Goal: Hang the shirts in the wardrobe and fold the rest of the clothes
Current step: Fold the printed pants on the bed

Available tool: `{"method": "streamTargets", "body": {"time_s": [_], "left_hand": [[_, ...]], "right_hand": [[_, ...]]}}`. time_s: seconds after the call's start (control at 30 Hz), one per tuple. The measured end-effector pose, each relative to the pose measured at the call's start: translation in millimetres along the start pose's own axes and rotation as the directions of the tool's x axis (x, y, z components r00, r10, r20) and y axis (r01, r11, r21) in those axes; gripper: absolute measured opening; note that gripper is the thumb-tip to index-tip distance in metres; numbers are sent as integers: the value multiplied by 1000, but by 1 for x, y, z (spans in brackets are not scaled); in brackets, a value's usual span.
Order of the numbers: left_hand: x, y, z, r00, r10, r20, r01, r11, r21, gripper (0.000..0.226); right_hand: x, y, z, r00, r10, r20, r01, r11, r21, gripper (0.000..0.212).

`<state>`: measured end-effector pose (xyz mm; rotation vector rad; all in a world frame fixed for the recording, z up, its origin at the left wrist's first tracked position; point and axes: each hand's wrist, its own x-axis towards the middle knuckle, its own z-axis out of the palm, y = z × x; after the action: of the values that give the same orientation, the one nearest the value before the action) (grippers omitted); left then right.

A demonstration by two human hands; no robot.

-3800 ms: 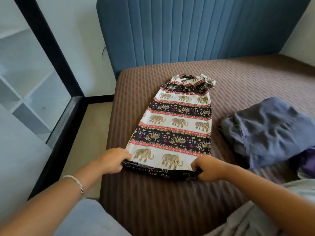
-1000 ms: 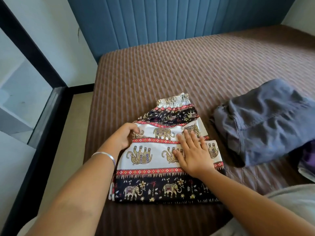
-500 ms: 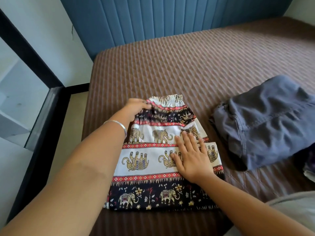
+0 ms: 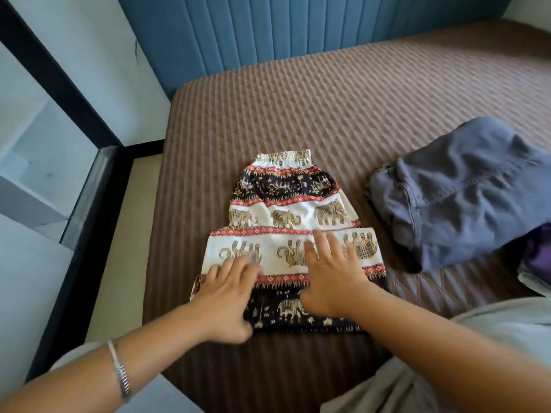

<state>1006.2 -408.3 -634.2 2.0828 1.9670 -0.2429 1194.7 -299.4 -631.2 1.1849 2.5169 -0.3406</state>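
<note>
- The brown quilted bed point(image 4: 343, 114) filled most of the view, with a blue ribbed padded headboard point(image 4: 268, 34) standing at its far edge.
- A crumpled grey-blue fabric garment point(image 4: 465, 189) lay on the bed's right side, well apart from both hands and, by its rumpled look, not yet folded; a bit of purple cloth point(image 4: 539, 254) showed just beyond it at the frame edge.
- The elephant-print cotton trousers in white, black and red bands point(image 4: 292, 210) lay near the bed's left edge, elastic waistband pointing toward the headboard, the near portion doubled over onto the middle.
- The right hand point(image 4: 331, 278) rested flat on the doubled layer, grip released, fingers spread and straight.
- The left hand point(image 4: 226, 296) pressed the left part of that layer near its edge, fingers mostly extended; motion blur hid whether anything was pinched, but it looked released.
- A thin silver bracelet point(image 4: 119, 372) circled the left wrist.
- Risk, as I judged it: the thin, slippery-looking fabric could slide as the next fold is drawn, skewing the stacked edges; the trousers also sat close to the bed's side, so a careless tug might drag them off.
</note>
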Motion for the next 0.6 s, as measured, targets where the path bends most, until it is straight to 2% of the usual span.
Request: {"method": "streamTargets", "body": {"time_s": [0.07, 0.1, 0.17, 0.23, 0.3, 0.37, 0.43, 0.5, 0.57, 0.6], "left_hand": [[-15, 1, 14, 999, -45, -21, 48, 985, 166, 97], [-14, 2, 17, 996, -90, 13, 86, 977, 197, 100], [-9, 6, 17, 985, -151, 86, 126, 961, 246, 101], [-3, 7, 10, 984, -150, 94, 112, 939, 324, 104], [-6, 2, 5, 983, -154, 105, 113, 940, 323, 101], [-17, 0, -8, 971, -139, 196, 92, 969, 231, 93], [-35, 0, -27, 935, -93, 341, 75, 995, 68, 81], [-48, -3, -49, 878, -35, 478, 81, 994, -75, 59], [-52, -13, -66, 819, 51, 572, 119, 959, -256, 33], [-52, -21, -72, 788, 86, 609, 179, 916, -360, 29]], "right_hand": [[-23, -10, 11, 972, 115, 202, -100, 991, -83, 110], [-27, -14, 18, 959, 184, 216, -157, 978, -137, 110], [-27, -17, 29, 967, 236, 98, -213, 956, -201, 95], [-25, -16, 31, 981, 194, 3, -187, 946, -263, 73], [-23, -12, 25, 987, 157, 29, -139, 935, -325, 64], [-29, -8, 14, 988, 129, 88, -92, 936, -340, 52], [-44, -3, -2, 989, -25, 148, 71, 947, -313, 35], [-58, 3, -28, 939, -143, 314, 233, 933, -273, 28], [-66, 11, -57, 875, -134, 464, 246, 950, -190, 26], [-66, 15, -69, 854, -115, 508, 222, 963, -155, 23]]}}
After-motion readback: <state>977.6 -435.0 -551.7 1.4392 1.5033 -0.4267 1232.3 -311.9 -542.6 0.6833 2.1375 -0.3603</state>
